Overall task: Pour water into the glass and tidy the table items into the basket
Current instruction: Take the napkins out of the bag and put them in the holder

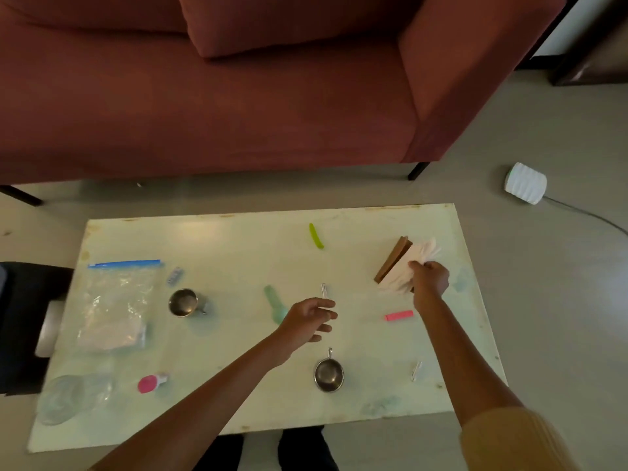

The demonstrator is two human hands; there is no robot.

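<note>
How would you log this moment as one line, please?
step: tidying | left hand: at white clip, grip unclear | right hand: gripping napkins beside brown holder

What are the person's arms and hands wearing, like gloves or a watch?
No gloves: the left hand and right hand are both bare, and I see no rings or watch. The right arm has a mustard-yellow ribbed sleeve, ending up near the elbow. The left arm shows no sleeve as far as the picture reaches.
</note>
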